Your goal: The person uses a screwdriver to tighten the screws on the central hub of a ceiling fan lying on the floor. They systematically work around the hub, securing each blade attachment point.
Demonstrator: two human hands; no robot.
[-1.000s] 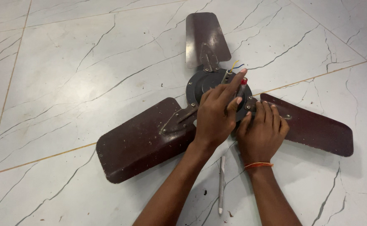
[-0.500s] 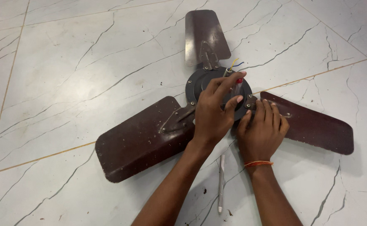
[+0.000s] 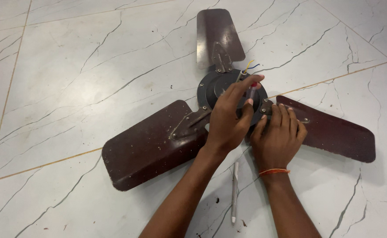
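A brown three-bladed ceiling fan lies flat on the marble floor, its dark round motor hub (image 3: 213,88) in the middle. My left hand (image 3: 228,121) sits over the hub, fingers closed around a small screwdriver (image 3: 251,90) with a clear handle and red cap, held upright on the hub's right side. My right hand (image 3: 278,139) lies palm down on the root of the right blade (image 3: 334,134), fingertips at the metal bracket beside the hub. An orange thread circles that wrist. Thin yellow and blue wires (image 3: 250,67) stick out of the hub.
The left blade (image 3: 151,150) points toward me and the far blade (image 3: 217,33) points away. A slim white pen-like tool (image 3: 234,194) lies on the floor between my forearms. White veined floor tiles (image 3: 70,79) surround the fan.
My left fingers have shifted slightly on the screwdriver handle. The fan and my right hand stay in place.
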